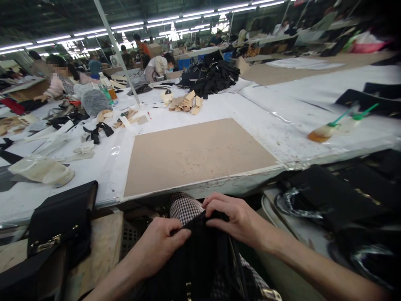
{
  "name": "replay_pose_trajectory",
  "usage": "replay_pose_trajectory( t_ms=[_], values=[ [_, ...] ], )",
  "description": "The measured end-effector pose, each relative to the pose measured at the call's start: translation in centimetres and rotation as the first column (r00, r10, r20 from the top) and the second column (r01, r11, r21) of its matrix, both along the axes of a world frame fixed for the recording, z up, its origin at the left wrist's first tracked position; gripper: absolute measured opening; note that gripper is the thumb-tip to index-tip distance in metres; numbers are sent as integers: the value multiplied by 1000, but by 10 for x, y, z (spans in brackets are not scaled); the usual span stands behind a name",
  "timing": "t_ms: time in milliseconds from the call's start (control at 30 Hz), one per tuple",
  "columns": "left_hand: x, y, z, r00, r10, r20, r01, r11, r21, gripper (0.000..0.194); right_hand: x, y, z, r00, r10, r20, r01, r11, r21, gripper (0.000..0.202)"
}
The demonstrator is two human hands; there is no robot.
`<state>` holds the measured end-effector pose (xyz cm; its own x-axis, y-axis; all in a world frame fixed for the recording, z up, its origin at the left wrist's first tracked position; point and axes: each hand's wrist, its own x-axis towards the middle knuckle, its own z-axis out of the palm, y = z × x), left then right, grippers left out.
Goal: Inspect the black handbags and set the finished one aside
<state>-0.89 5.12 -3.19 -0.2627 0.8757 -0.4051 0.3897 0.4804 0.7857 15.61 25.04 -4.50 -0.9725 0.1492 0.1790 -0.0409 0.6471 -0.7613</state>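
Pinching at lap level, below the worktop [282, 138] edge: the top edge of a black fabric piece [200, 259] is clamped by the left hand [158, 246] and by the right hand [233, 217], fingers curled shut on it. A brown board [194, 154] is seen just above, a black handbag [59, 221] at left.

We are in a garment or bag workshop: long white surfaces [313, 96] run under rows of strip lights [175, 19], other workers [156, 66] sit bent over them, and heaps of black fabric [213, 77], stacked tan cut pieces [186, 102] and a glue bottle [326, 130] lie about.
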Motion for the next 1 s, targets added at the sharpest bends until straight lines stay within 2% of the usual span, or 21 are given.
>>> replay_pose_trajectory(
  t_ms=[167,333,433,600,800,1000],
  values=[
    [1,-1,-1,998,16,61,-15,1000,-12,38,-1,5,0,992,-81,93,81,997,9,24],
    [4,0,1,995,34,95,-31,999,-32,39,-6,8,1,995,-57,81,55,998,38,10],
    [4,-1,1,995,37,95,-34,999,-36,38,-8,7,-2,997,-53,60,57,996,-72,12],
    [1,-5,1,993,30,118,-28,1000,-12,37,-7,4,-8,991,-103,85,123,952,-279,18],
    [-1,-5,1,996,4,88,-4,1000,4,38,-6,-2,-14,979,-195,59,203,920,-335,21],
    [-9,-4,-5,984,66,165,-60,997,-42,34,-7,-7,-19,956,-278,90,290,866,-406,19]
  ],
)
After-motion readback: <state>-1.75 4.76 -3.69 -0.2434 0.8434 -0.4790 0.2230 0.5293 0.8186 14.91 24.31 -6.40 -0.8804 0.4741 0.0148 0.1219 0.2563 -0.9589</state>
